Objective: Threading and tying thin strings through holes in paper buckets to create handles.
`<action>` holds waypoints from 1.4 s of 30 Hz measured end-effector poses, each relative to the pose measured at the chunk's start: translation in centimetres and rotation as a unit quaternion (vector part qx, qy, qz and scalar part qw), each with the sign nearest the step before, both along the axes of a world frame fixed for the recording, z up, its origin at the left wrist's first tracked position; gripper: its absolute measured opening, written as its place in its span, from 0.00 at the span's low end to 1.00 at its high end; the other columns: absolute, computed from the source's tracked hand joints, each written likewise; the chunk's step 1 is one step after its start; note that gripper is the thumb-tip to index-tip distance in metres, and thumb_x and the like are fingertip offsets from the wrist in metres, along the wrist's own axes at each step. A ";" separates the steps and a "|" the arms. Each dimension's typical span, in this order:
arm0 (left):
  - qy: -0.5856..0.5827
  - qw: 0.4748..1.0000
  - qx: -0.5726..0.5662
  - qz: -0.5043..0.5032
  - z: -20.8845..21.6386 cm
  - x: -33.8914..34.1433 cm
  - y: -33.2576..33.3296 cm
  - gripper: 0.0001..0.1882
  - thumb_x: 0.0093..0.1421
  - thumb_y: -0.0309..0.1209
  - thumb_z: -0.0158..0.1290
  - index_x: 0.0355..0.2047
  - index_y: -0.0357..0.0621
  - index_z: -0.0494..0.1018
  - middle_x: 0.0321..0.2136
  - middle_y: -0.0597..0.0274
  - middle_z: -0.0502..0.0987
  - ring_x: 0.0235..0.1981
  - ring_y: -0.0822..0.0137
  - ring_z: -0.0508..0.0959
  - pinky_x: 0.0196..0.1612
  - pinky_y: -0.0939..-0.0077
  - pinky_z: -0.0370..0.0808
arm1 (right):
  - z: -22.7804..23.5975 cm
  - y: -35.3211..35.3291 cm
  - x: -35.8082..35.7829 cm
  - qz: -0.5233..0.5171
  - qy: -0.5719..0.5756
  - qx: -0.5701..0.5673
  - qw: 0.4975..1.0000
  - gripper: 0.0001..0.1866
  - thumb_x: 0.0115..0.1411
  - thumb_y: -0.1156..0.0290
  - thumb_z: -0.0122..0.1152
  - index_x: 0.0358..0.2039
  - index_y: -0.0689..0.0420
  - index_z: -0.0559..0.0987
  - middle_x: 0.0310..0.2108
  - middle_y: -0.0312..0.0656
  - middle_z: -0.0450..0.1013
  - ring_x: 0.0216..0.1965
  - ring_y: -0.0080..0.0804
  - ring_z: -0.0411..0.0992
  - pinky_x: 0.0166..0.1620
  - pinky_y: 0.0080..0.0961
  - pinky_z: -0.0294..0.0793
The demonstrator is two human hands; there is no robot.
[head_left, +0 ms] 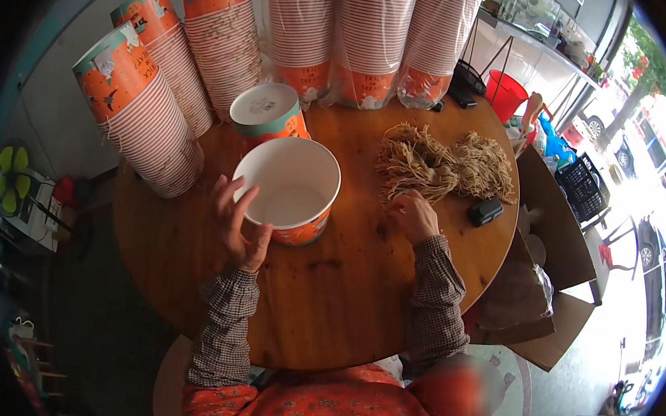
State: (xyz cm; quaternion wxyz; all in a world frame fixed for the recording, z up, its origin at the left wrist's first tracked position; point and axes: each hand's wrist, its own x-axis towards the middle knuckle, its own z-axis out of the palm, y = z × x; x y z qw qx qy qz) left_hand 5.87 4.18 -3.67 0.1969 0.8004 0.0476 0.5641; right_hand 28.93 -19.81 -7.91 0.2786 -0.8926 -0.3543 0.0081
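An orange paper bucket [295, 183] with a white inside stands upright on the round wooden table [327, 307], its mouth facing up. By its left rim is my left hand [239, 225], fingers spread and curved, gripping nothing; whether a fingertip touches the rim I cannot tell. My right hand [414, 217] is at the near edge of a bundle of tan twine strands [416, 163], with the fingers drawn together. What they pinch, if anything, is too small to make out. A second twine bundle [484, 168] lies to the right, with a small black case [486, 211] below it.
Behind the bucket stands another paper bucket [266, 112]. Tall bucket stacks [144, 116] lean at the left; plastic-wrapped stacks [373, 43] line the back. Beside the table's right edge sit an open cardboard box [557, 222] and a red pail [505, 95]. A green-bladed fan [12, 181] is far left.
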 end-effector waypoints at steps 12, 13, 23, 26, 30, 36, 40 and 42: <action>0.044 0.990 0.105 -0.081 0.4 -0.2 -6.2 0.14 0.54 0.28 0.54 0.41 0.42 0.77 0.42 0.59 0.75 0.47 0.55 0.72 0.51 0.59 0.68 | 1.4 1.0 -1.5 0.019 -0.022 0.098 0.995 0.06 0.55 0.68 0.61 0.30 0.57 0.78 0.34 0.41 0.71 0.34 0.42 0.72 0.37 0.33 0.72; 0.035 0.986 0.103 -0.124 0.6 -0.1 -6.6 0.13 0.53 0.26 0.54 0.41 0.40 0.77 0.38 0.59 0.76 0.43 0.57 0.75 0.48 0.60 0.71 | 1.5 0.8 -1.4 0.017 -0.026 0.092 0.995 0.07 0.55 0.68 0.60 0.30 0.57 0.78 0.34 0.42 0.71 0.34 0.42 0.72 0.37 0.33 0.72; 0.120 0.957 0.087 -0.251 -2.2 1.2 -9.3 0.14 0.52 0.22 0.57 0.41 0.39 0.75 0.28 0.63 0.76 0.30 0.66 0.77 0.38 0.70 0.73 | -0.7 0.7 -0.4 0.023 -0.028 -0.008 0.999 0.08 0.56 0.63 0.58 0.31 0.53 0.77 0.36 0.42 0.70 0.39 0.45 0.72 0.39 0.39 0.71; 0.124 0.961 0.043 -0.244 -2.7 1.3 -9.2 0.12 0.54 0.22 0.57 0.40 0.39 0.75 0.27 0.62 0.76 0.29 0.64 0.77 0.38 0.70 0.73 | -0.7 1.3 -0.8 0.000 -0.035 0.014 0.999 0.09 0.56 0.63 0.57 0.31 0.54 0.76 0.35 0.43 0.70 0.38 0.46 0.72 0.38 0.40 0.71; 0.178 0.931 -0.209 -0.240 -2.9 1.0 -9.5 0.08 0.58 0.24 0.55 0.39 0.40 0.75 0.25 0.60 0.76 0.29 0.64 0.78 0.36 0.71 0.74 | 1.3 2.3 -2.7 0.058 0.002 0.144 0.988 0.03 0.56 0.74 0.57 0.29 0.59 0.75 0.34 0.42 0.70 0.30 0.36 0.72 0.32 0.27 0.72; 0.321 0.854 -0.365 -0.187 -3.2 0.9 -7.5 0.19 0.68 0.41 0.44 0.40 0.37 0.75 0.27 0.60 0.76 0.31 0.70 0.76 0.36 0.78 0.72 | 3.4 4.8 -9.1 0.303 0.176 0.215 0.911 0.07 0.55 0.77 0.59 0.35 0.61 0.76 0.32 0.44 0.70 0.32 0.34 0.74 0.34 0.27 0.74; 0.161 0.866 -0.433 -0.193 -2.6 0.9 -7.8 0.19 0.67 0.41 0.46 0.39 0.35 0.74 0.28 0.57 0.78 0.31 0.70 0.76 0.34 0.75 0.71 | 3.4 4.9 -9.7 0.327 0.120 0.224 0.910 0.09 0.55 0.80 0.58 0.37 0.63 0.76 0.35 0.44 0.71 0.33 0.33 0.73 0.36 0.25 0.73; 0.246 0.878 -0.387 -0.136 -3.0 0.9 -7.7 0.17 0.67 0.39 0.47 0.40 0.35 0.74 0.27 0.59 0.78 0.28 0.70 0.76 0.33 0.75 0.72 | 3.2 4.8 -9.6 0.323 0.098 0.228 0.913 0.08 0.55 0.79 0.58 0.37 0.63 0.76 0.33 0.44 0.72 0.32 0.32 0.74 0.35 0.25 0.74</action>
